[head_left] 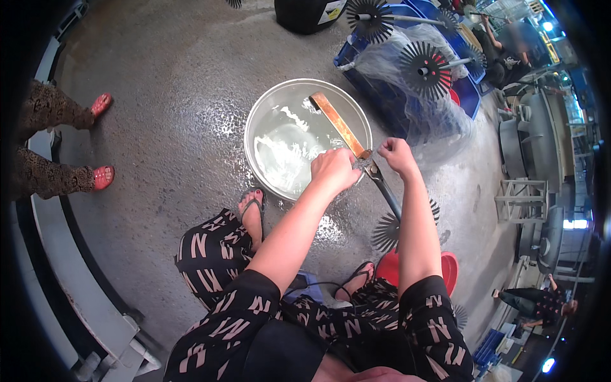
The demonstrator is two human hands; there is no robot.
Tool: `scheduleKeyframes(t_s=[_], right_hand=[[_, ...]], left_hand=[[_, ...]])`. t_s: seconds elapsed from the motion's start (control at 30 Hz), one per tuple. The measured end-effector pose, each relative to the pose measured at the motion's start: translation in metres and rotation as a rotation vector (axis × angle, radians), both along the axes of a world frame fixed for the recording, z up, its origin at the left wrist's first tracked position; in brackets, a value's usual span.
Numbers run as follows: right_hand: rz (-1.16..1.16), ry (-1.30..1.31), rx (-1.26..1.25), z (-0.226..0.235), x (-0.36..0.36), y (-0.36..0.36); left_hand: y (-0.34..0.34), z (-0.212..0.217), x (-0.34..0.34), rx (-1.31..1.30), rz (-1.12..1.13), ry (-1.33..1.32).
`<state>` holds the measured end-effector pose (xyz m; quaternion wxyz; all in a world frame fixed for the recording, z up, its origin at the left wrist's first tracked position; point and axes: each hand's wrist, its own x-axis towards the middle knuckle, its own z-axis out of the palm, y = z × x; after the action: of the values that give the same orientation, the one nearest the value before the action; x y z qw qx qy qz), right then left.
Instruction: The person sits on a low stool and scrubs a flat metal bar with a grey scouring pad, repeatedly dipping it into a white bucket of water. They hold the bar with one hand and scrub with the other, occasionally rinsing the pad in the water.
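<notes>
My left hand (334,170) is closed at the near right rim of a round metal basin (252,159) with clear liquid inside. To its right my right hand (396,155) is raised in a pinch. A small wisp of pale, see-through material (364,164) shows between the hands; what exactly each one grips is too small to tell. An orange-brown metal strip (340,124) with a bent end slants across the basin toward my fingers. Below them a dark rod (385,190) runs down to a black slotted disc (386,232), partly hidden behind my right forearm.
A blue crate (470,105) at the far right bears pale netting (388,60) and rods with black slotted discs (425,71). A red tub (449,270) stands by my right arm, a black container (305,18) at the back. Another person's red sandals (102,105) are at left.
</notes>
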<state>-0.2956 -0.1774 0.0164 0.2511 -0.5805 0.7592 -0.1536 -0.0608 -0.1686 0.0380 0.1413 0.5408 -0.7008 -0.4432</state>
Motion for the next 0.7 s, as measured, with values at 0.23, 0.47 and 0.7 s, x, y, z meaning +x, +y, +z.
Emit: scheduleKeyframes(t_s=[0.23, 0.47, 0.7], right_hand=[[0.099, -0.118, 0.149, 0.000, 0.005, -0.008], [0.007, 0.120, -0.039, -0.002, 0.010, -0.018], [0.117, 0.043, 0.045, 0.001, 0.012, -0.009]], left_hand=[[-0.004, 0.001, 0.020, 0.079, -0.110, -0.109], [-0.004, 0.019, -0.006, 0.018, 0.028, -0.018], [0.002, -0.004, 0.019, 0.082, -0.052, -0.082]])
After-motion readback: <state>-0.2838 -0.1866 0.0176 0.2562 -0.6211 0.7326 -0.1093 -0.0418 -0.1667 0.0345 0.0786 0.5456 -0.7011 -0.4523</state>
